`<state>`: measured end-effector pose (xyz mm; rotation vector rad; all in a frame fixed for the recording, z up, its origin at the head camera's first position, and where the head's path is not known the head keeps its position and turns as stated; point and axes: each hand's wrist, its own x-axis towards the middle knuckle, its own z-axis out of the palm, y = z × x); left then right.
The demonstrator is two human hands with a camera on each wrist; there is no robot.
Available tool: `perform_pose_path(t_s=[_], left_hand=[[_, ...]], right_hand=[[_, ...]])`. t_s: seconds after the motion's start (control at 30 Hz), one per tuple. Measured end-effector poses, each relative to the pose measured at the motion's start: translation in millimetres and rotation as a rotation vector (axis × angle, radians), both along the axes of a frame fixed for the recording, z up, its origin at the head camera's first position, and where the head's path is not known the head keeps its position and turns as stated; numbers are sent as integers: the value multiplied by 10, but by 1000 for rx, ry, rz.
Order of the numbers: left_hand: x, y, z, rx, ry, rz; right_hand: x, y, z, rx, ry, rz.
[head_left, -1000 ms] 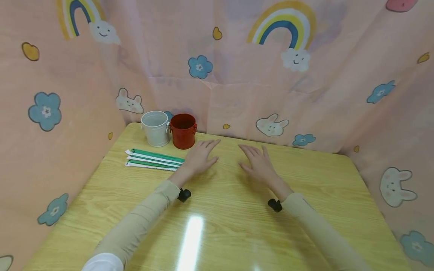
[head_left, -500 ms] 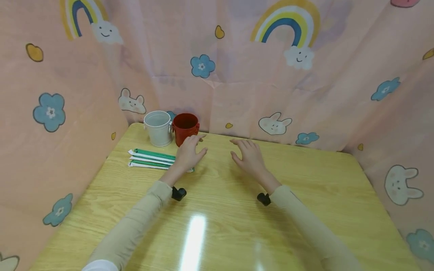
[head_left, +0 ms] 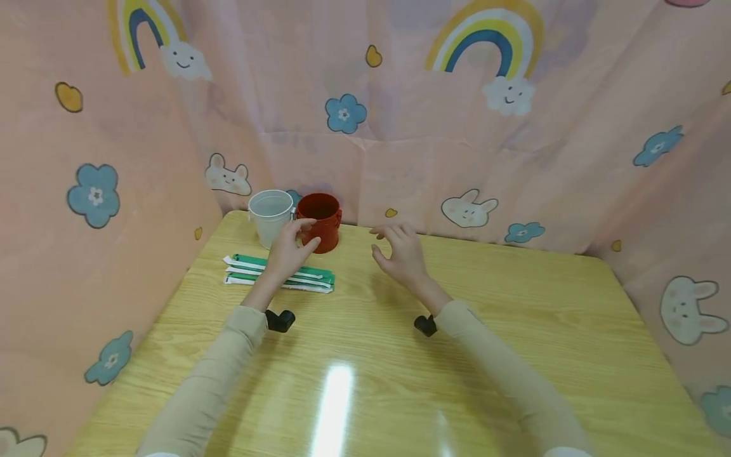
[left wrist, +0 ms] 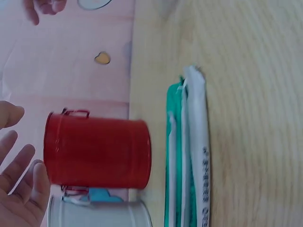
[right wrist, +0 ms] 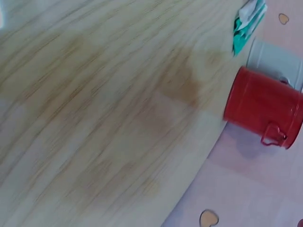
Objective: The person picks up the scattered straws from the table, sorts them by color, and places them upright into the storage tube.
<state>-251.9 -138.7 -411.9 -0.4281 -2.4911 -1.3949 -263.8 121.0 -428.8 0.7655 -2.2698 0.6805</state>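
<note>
My left hand point(head_left: 285, 251) hovers over the slim wrapped sticks and overlaps the white bucket, its thumb and fingers spread apart and holding nothing. A red metal bucket point(head_left: 324, 231) stands upright just beyond its fingertips. The white bucket point(head_left: 268, 212) sits beside the red one, partly hidden by that hand. Long green and white wrapped sticks point(left wrist: 196, 137), some with printed lettering, lie side by side on the table in front of the buckets. To the right of the red bucket, my right hand point(head_left: 402, 257) is held in the air with bent, loose fingers and nothing in it.
The wooden table point(head_left: 514, 317) runs back to a pink patterned cloth point(head_left: 400, 165), which also hangs along both sides. A black wrist camera point(head_left: 280, 320) is strapped at the left cuff, another black camera point(head_left: 425, 325) at the right.
Both hands have moved left, the left one from the sticks' right end to over their middle, the right one towards the red bucket. Buckets and sticks stay in place.
</note>
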Motion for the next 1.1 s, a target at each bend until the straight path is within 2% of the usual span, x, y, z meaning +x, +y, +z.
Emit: perform_pose_path(t_s=[0.13, 0.23, 0.37, 0.47, 0.57, 0.67, 0.8, 0.97, 1.1], left_hand=[[-18, -189, 45, 50, -4, 7], [-30, -297, 78, 72, -35, 49], [-36, -433, 134, 100, -48, 153], [-64, -532, 169, 121, -5, 227], [-97, -627, 204, 145, 28, 282], [-134, -713, 230, 177, 32, 308], [-187, -814, 237, 215, -1, 331], [-243, -921, 219, 204, -76, 346], [-280, -992, 205, 200, -150, 327]], right_hand=[[-31, -131, 11, -53, -18, 6], [-48, -192, 27, -110, -47, 11], [-65, -292, 81, -168, -171, 10], [-80, -371, 126, -192, -266, 6], [-102, -439, 155, -208, -316, 8], [-126, -496, 160, -224, -351, 20], [-157, -575, 141, -254, -399, 58], [-178, -706, 118, -297, -468, 136], [-179, -810, 100, -301, -517, 179]])
